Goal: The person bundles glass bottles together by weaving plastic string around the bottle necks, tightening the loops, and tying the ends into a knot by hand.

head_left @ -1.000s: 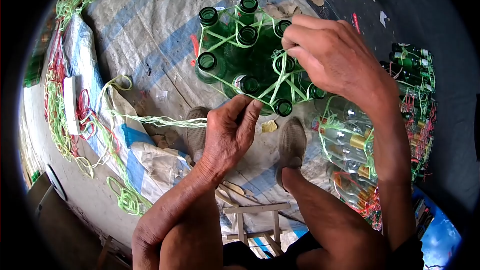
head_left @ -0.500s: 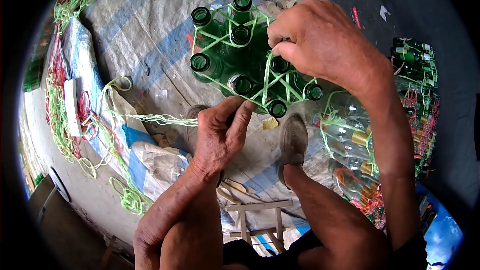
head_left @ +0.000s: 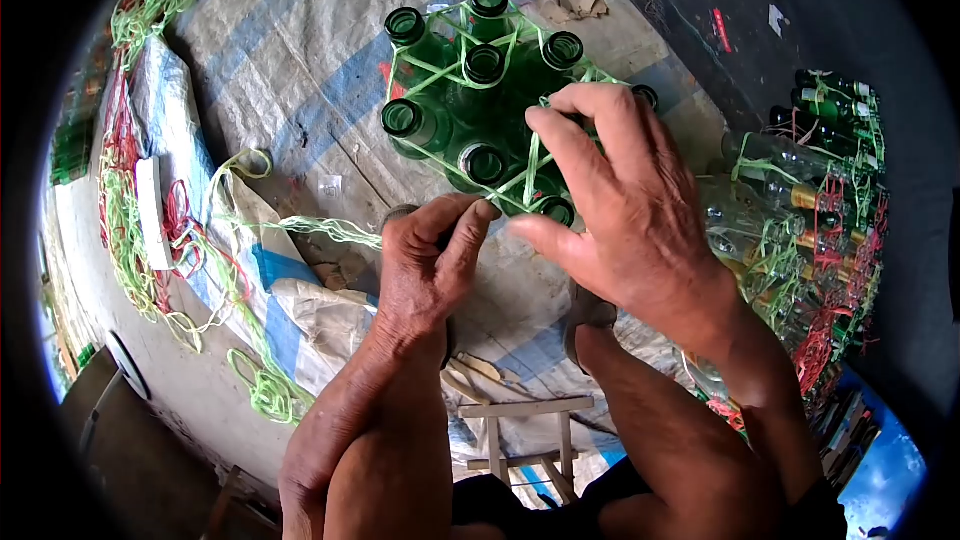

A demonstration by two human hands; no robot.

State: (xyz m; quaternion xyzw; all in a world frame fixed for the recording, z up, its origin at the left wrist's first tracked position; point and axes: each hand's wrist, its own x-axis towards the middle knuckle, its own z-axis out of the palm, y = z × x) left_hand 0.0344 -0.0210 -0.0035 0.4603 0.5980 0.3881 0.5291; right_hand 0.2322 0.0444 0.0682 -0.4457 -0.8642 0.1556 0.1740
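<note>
Several green glass bottles stand upright in a tight cluster, with light green plastic string wound and crossed around their necks. At the cluster's near edge, my left hand pinches the string between thumb and forefinger. A loose bunch of the same string trails leftward from this hand. My right hand is over the near right bottles, thumb and fingers spread apart, and it covers some of the necks. Whether its fingertips touch the string cannot be made out.
Bundled clear and dark bottles lie at the right, tied with green and red string. Tangled string and a white block are at the left. A small wooden stool stands between my legs on the striped sheet.
My right hand has moved from the cluster's far right side down toward me, and its closed fingers have spread. My left hand keeps its pinch at nearly the same spot.
</note>
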